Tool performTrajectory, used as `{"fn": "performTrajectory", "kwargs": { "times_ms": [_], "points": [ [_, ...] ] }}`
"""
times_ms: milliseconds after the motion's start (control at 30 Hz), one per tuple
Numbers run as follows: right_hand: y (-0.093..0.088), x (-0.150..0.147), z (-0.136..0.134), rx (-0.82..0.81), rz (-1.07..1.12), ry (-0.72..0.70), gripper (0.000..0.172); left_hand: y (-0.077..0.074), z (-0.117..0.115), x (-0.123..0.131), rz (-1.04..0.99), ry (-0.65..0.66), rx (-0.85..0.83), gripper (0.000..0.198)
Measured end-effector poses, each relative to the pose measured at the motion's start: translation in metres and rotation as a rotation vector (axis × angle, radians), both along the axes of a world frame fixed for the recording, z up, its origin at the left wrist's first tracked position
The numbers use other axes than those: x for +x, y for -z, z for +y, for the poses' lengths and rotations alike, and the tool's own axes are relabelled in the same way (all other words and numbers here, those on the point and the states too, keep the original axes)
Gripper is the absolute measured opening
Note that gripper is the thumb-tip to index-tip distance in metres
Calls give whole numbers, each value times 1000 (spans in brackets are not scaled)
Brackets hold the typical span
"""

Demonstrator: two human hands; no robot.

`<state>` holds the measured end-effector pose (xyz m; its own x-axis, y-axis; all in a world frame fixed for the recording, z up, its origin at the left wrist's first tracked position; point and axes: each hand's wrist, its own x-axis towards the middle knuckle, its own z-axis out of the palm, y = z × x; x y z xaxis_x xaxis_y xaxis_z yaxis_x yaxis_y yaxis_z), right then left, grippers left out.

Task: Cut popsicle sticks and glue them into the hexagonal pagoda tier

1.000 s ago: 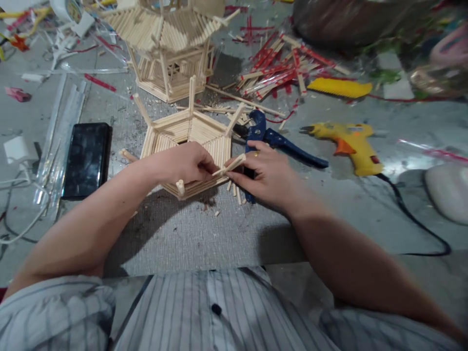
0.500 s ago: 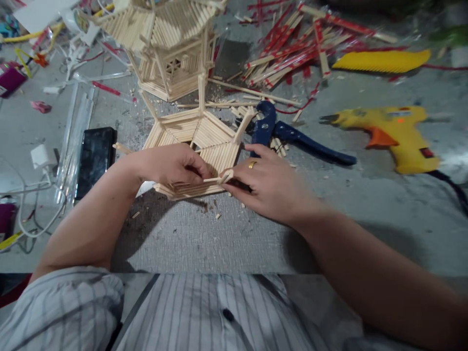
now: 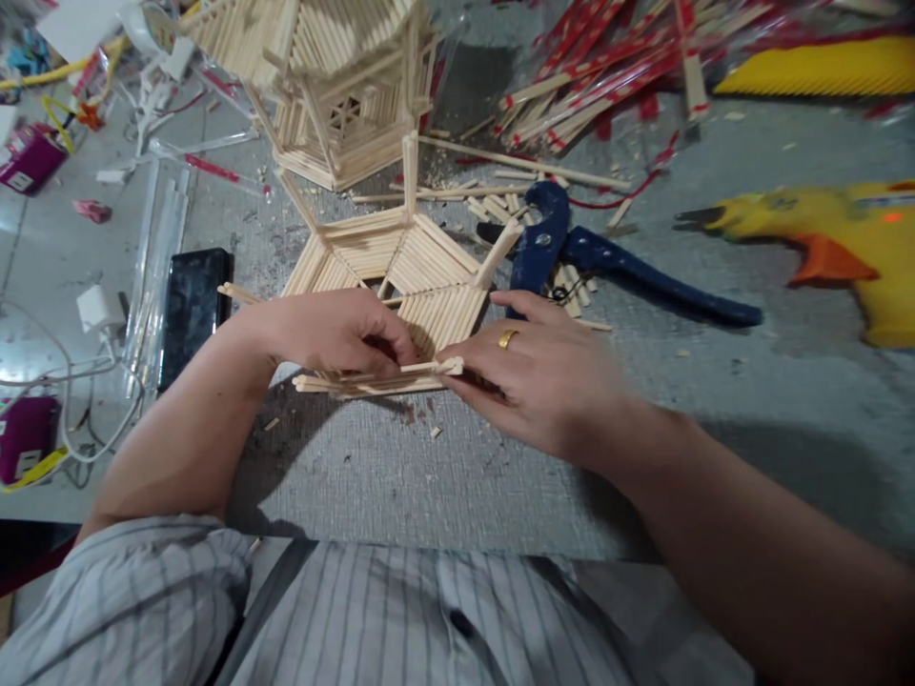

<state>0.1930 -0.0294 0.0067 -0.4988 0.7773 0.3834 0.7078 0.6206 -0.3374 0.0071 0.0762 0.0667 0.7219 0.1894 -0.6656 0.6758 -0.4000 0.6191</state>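
Note:
A hexagonal frame of pale wooden sticks [image 3: 400, 262] lies on the grey floor in front of me, with upright posts at its corners. My left hand [image 3: 335, 333] rests on its near edge, fingers curled and pinching. My right hand [image 3: 533, 376], wearing a gold ring, pinches a short wooden stick [image 3: 433, 368] and presses it along the frame's near rim. Both hands meet at that stick.
A taller stick pagoda [image 3: 335, 86] stands behind the frame. Blue cutters [image 3: 572, 252] and a yellow glue gun [image 3: 836, 243] lie to the right. Red-wrapped sticks [image 3: 607, 67] are heaped at the back. A black phone [image 3: 192, 310] and white cables [image 3: 86, 372] lie left.
The short stick, held tilted up a second ago, now lies flat along the frame's near edge. The view has moved closer and to the left.

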Motion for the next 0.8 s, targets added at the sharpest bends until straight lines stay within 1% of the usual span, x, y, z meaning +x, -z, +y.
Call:
{"fn": "performTrajectory", "kwargs": {
  "times_ms": [133,233,333,600,800],
  "points": [
    [0,0,0,1,27,-10,26,3,1,-2,-11,19,-12,24],
    [0,-1,0,29,18,-1,25,2,0,-1,-30,22,-30,25],
    [0,-1,0,27,9,12,25,1,-1,0,-29,27,-14,23],
    [5,-3,-1,15,-39,80,23,2,-1,0,-45,43,17,23],
    [8,-3,2,-21,-80,133,24,2,-2,1,-40,0,25,22]
  ]
}}
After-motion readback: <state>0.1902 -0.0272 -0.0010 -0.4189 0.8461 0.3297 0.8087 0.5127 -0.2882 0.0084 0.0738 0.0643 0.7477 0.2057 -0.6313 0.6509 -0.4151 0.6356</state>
